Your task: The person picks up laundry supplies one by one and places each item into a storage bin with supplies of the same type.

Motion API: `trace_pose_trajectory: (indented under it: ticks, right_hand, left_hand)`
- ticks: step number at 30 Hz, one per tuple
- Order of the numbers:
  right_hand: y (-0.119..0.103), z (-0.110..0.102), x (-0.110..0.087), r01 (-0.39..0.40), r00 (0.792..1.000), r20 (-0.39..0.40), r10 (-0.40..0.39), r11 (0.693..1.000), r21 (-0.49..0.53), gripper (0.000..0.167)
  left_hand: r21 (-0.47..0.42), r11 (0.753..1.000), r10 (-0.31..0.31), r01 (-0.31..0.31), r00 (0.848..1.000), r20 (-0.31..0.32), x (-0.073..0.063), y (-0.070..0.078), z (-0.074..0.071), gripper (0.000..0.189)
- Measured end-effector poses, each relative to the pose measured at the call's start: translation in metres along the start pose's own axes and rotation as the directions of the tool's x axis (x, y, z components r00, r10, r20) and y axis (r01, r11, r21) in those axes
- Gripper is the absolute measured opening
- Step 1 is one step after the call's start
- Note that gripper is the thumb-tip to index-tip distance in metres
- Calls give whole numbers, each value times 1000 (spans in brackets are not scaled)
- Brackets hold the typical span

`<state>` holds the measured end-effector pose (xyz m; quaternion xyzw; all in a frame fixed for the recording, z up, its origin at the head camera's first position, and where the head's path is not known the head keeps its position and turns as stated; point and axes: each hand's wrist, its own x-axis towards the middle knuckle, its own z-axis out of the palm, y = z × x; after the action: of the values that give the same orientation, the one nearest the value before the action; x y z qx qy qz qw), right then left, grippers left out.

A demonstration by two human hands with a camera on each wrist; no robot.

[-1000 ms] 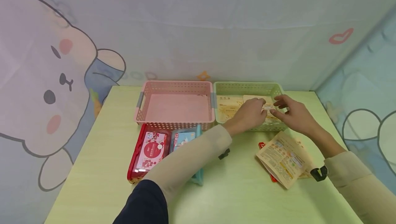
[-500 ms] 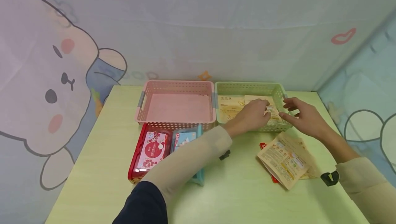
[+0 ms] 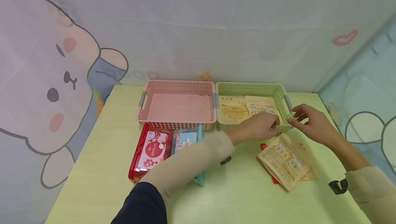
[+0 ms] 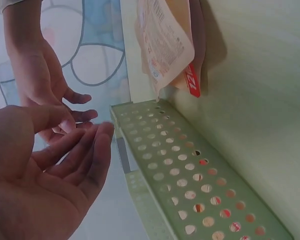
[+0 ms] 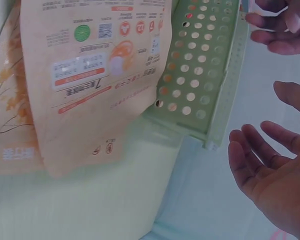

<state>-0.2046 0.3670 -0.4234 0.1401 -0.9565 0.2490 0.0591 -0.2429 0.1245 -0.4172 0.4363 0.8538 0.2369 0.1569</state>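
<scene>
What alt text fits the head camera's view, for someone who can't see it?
A person's left hand and right hand are near the front right corner of a green basket holding beige packets. A pink basket stands to its left; in front lie a red-edged box, a teal-edged box and loose packets.

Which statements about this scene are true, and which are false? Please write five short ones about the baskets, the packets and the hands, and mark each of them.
1. In the head view, the pink basket stands left of the green basket. True.
2. The packets that are in a basket lie in the pink one. False: those packets lie in the green basket.
3. The left hand grips a packet. False: it is at the front side of the green basket, with nothing visible in its fingers.
4. Loose packets are on the table. True.
5. The right hand is over the pink basket. False: it is by the right end of the green basket.
</scene>
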Motion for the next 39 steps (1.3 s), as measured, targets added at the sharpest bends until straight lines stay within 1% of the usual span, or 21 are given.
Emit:
trace_pose_trajectory:
  ticks: [3, 5, 7, 10, 14, 20, 23, 24, 25, 27, 30, 32, 34, 39]
  right_hand:
    - [6, 1, -6, -24, 1000, -18, 24, 1000, -5, 38]
    - [9, 1, -8, -43, 999, -27, 43, 999, -12, 37]
    - [11, 1, -9, -66, 997, -30, 65, 998, -17, 36]
    - [13, 1, -12, -90, 995, -34, 89, 996, -21, 35]
    - [16, 0, -15, -109, 993, -34, 109, 994, -19, 35]
    - [20, 1, -21, -129, 991, -22, 129, 992, -9, 36]
    - [23, 2, -23, -143, 990, -9, 143, 990, -17, 36]
    - [24, 2, -24, -149, 989, -2, 149, 989, -22, 37]
    - [26, 3, -24, -153, 988, 5, 153, 988, -29, 37]
    - [28, 4, -25, -162, 986, 21, 163, 986, -37, 38]
    - [31, 6, -26, -172, 983, 51, 174, 984, -45, 39]
    - [33, 7, -27, -177, 981, 70, 179, 983, -40, 39]
    - [34, 8, -28, -180, 979, 89, 182, 983, -35, 39]
    - [39, 13, -32, -188, 973, 135, 189, 982, -20, 35]
  left_hand:
    - [1, 999, 41, -42, 997, 65, 2, 2, 7, 30]
    - [15, 998, 56, -58, 994, 94, 4, 3, 12, 31]
    - [32, 998, 57, -61, 991, 118, 5, 4, 16, 36]
    - [50, 998, 24, -32, 989, 145, 6, 7, 22, 44]
    - [74, 997, -27, 15, 987, 161, 7, 9, 28, 52]
    - [131, 990, -64, 44, 987, 149, 6, 9, 35, 55]
    - [135, 989, -70, 54, 990, 119, 5, 8, 40, 36]
    - [131, 990, -72, 59, 992, 100, 4, 8, 42, 31]
    - [129, 989, -77, 66, 994, 83, 4, 8, 44, 30]
    - [125, 988, -93, 86, 994, 56, 3, 7, 48, 40]
    - [133, 982, -137, 131, 990, 34, 2, 7, 53, 41]
    - [140, 978, -163, 157, 986, 32, 2, 8, 56, 40]
    - [126, 976, -183, 178, 982, 37, 2, 8, 58, 39]
    - [80, 977, -200, 196, 979, 46, 3, 8, 61, 46]
